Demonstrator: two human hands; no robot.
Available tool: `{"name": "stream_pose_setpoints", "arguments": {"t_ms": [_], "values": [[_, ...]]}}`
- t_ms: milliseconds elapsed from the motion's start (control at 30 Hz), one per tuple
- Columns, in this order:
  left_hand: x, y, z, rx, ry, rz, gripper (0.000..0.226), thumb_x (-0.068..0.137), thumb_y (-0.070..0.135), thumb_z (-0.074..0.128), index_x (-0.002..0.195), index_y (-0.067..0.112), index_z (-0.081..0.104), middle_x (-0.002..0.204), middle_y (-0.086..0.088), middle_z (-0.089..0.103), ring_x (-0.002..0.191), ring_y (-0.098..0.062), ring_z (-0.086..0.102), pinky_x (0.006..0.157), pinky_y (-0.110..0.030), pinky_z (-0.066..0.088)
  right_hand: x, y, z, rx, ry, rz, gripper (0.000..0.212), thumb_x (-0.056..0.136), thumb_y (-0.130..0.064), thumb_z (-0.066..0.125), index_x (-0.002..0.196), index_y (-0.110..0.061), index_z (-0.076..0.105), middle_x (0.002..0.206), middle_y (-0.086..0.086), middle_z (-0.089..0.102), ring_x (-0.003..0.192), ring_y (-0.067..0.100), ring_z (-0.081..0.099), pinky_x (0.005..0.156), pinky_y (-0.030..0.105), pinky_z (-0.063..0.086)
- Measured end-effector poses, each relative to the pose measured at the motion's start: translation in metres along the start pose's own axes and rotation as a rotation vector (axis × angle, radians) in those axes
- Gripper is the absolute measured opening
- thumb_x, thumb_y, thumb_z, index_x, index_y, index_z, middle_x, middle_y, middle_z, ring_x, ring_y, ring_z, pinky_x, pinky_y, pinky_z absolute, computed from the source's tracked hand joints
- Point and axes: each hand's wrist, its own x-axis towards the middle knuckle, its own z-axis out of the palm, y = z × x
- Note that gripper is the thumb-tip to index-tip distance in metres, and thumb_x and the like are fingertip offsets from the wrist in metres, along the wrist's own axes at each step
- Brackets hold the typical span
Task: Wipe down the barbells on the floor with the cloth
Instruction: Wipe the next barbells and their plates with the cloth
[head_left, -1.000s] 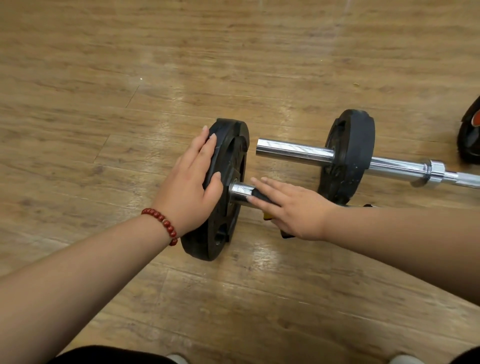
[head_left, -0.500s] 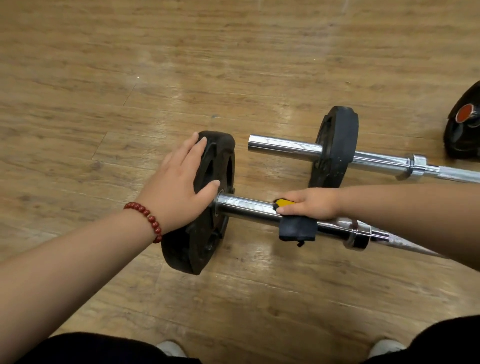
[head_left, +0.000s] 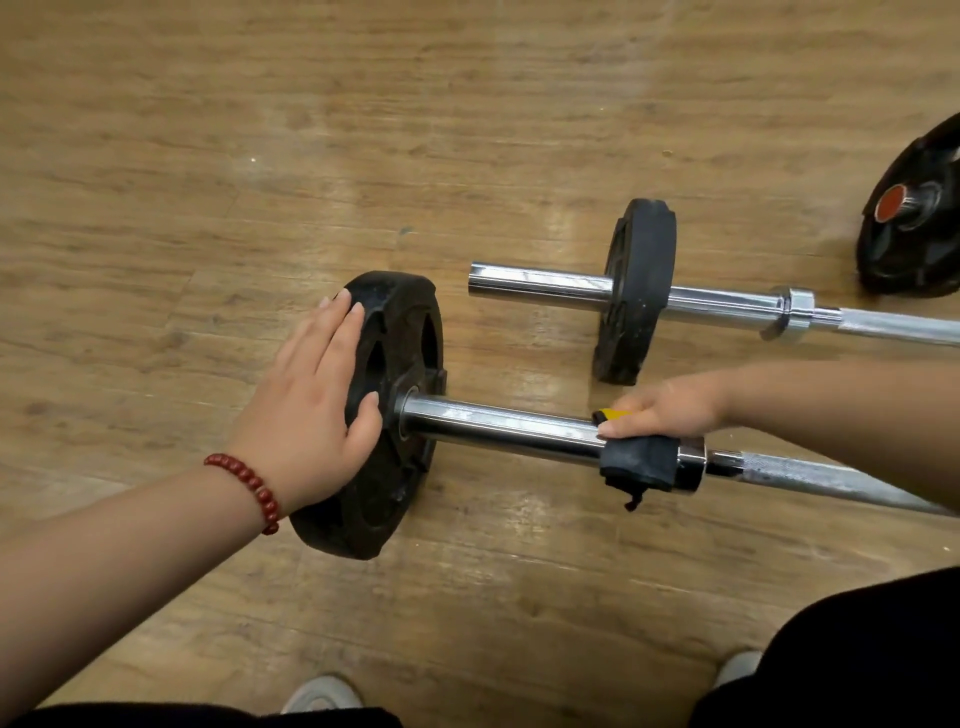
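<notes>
On floor (head_left: 208, 156), near centre: my left hand (head_left: 311, 410) flat, fingers straight, pressing black plate (head_left: 400, 364); right hand (head_left: 670, 410) curled, gripping cloth (head_left: 639, 462) around near barbell (head_left: 509, 428).

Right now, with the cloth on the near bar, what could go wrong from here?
1. The plate sits at the very end of the near bar with no clamp visible outside it; only the left hand presses on it, so it may slide off.
2. The bar might roll on the smooth floor toward the second bar, pinching the right hand that grips the cloth.
</notes>
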Motion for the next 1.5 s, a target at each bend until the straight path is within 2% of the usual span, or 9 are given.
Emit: {"name": "stream_pose_setpoints", "arguments": {"t_ms": [333,467,667,833,1000,1067,1233,1400,1500], "values": [[0.014,0.006,-0.004,0.068,-0.01,-0.026,0.069,0.091,0.037,0.039,0.148,0.002,0.023,0.156,-0.013,0.021,0.144,-0.025,0.018,0.116,-0.035,0.012,-0.018,0.022,0.02,-0.389,0.461,-0.197,0.036,0.097,-0.046,0.043,0.115,-0.02,0.058,0.112,0.002,0.063,0.097,0.023,0.059,0.081,0.032,0.046],[0.021,0.012,-0.008,0.152,0.013,0.029,0.065,0.092,0.036,0.039,0.144,-0.001,0.032,0.152,-0.018,0.03,0.141,-0.031,0.026,0.116,-0.043,0.019,-0.045,0.055,0.055,-0.502,0.854,-0.453,0.048,0.098,-0.045,0.037,0.109,-0.009,0.067,0.115,0.011,0.067,0.104,0.03,0.065,0.086,0.04,0.055],[0.027,0.081,0.02,0.328,-0.202,0.458,0.061,0.092,0.043,0.031,0.14,0.007,0.045,0.144,-0.012,0.045,0.135,-0.026,0.04,0.113,-0.039,0.024,-0.03,0.044,0.046,-0.361,0.746,-0.173,0.078,0.082,-0.057,0.018,0.138,-0.013,0.05,0.148,0.009,0.042,0.134,0.025,0.042,0.109,0.036,0.033],[0.059,0.12,0.071,0.149,-0.359,0.311,0.062,0.1,0.049,0.024,0.152,0.019,0.01,0.16,0.001,0.01,0.146,-0.016,0.006,0.118,-0.033,0.006,-0.044,0.07,0.08,-0.679,0.77,-0.253,0.059,0.088,-0.039,0.037,0.139,-0.011,0.047,0.149,0.017,0.038,0.134,0.033,0.038,0.108,0.046,0.035],[0.062,0.127,0.098,0.078,-0.297,0.248,0.056,0.098,0.05,0.026,0.146,0.021,0.026,0.146,0.002,0.037,0.135,-0.016,0.03,0.116,-0.035,0.016,-0.027,0.06,0.06,-0.293,0.826,-0.127,0.07,0.086,-0.041,0.03,0.15,-0.013,0.027,0.159,0.009,0.018,0.147,0.019,0.013,0.115,0.025,0.005],[0.066,0.127,0.1,0.069,-0.279,0.251,0.054,0.098,0.049,0.027,0.144,0.022,0.029,0.141,0.004,0.041,0.131,-0.016,0.035,0.113,-0.034,0.02,-0.022,0.056,0.057,-0.224,0.836,-0.086,0.065,0.094,-0.043,0.04,0.15,-0.014,0.027,0.158,0.006,0.021,0.146,0.02,0.016,0.114,0.024,0.007],[0.074,0.127,0.103,0.051,-0.279,0.248,0.052,0.098,0.049,0.027,0.141,0.021,0.034,0.137,0.003,0.044,0.127,-0.017,0.038,0.11,-0.036,0.023,-0.018,0.079,0.084,-0.772,0.841,-0.216,0.057,0.101,-0.037,0.033,0.143,0.001,0.035,0.149,0.02,0.037,0.139,0.039,0.031,0.114,0.052,0.028],[0.076,0.127,0.105,0.046,-0.287,0.227,0.051,0.098,0.048,0.026,0.14,0.022,0.035,0.136,0.004,0.045,0.126,-0.016,0.039,0.11,-0.036,0.024,-0.011,0.054,0.049,0.005,0.973,-0.082,0.052,0.101,-0.039,0.031,0.143,-0.01,0.042,0.147,0.008,0.044,0.133,0.026,0.043,0.108,0.034,0.033],[0.075,0.128,0.103,0.038,-0.309,0.225,0.051,0.098,0.048,0.026,0.142,0.023,0.032,0.137,0.004,0.043,0.127,-0.016,0.037,0.111,-0.035,0.022,-0.021,0.061,0.051,0.049,0.878,-0.034,0.048,0.102,-0.037,0.033,0.146,-0.018,0.036,0.15,0.002,0.04,0.133,0.02,0.041,0.102,0.033,0.036]]}}
